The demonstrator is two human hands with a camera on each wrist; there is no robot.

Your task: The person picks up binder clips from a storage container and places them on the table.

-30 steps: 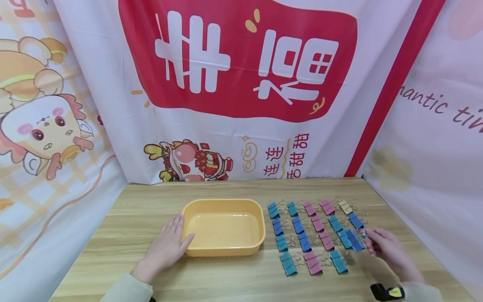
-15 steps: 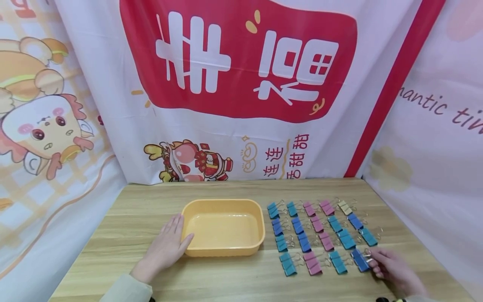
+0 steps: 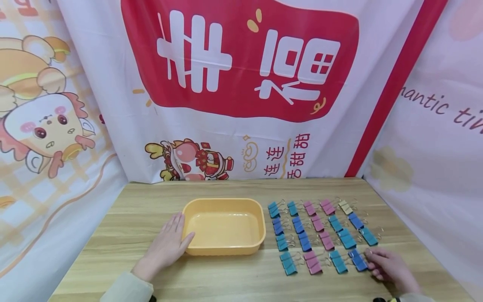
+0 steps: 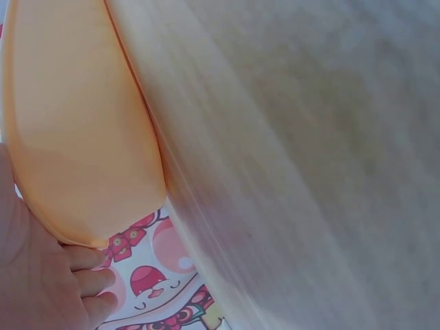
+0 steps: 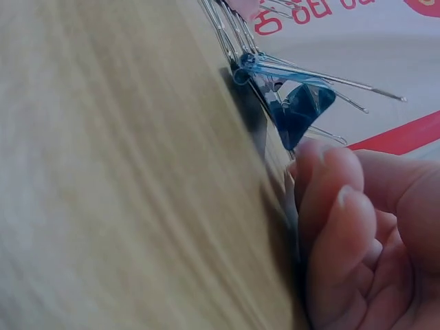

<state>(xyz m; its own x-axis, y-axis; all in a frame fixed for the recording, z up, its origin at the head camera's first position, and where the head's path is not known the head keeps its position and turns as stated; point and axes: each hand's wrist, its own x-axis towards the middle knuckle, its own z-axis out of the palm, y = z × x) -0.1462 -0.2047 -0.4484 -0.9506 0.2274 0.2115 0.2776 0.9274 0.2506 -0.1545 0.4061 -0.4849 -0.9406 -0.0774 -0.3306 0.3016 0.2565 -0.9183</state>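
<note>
In the head view my left hand (image 3: 166,243) rests against the left end of a yellow-orange plastic tray (image 3: 224,251). Its fingers lie fairly straight along the outer wall, the thumb at the front corner. The left wrist view shows fingers beside the tray's side (image 4: 82,124). At the right, my right hand (image 3: 390,266) pinches the wire handle of a blue binder clip (image 3: 357,260) lying on the table at the end of the front row. In the right wrist view the curled fingers (image 5: 340,227) hide what they pinch; a dark teal-blue clip (image 5: 306,106) shows just beyond them.
Rows of teal, blue and pink binder clips, such as a teal one (image 3: 338,262) and a pink one (image 3: 312,263), lie right of the tray. One yellow clip (image 3: 345,207) is at the back. Printed cloth (image 3: 241,84) hangs behind the wooden table (image 3: 234,281).
My right hand carried the blue binder clip down from above the other clips to the front row, then shifted it slightly left on the table. My left hand stayed at the tray.
</note>
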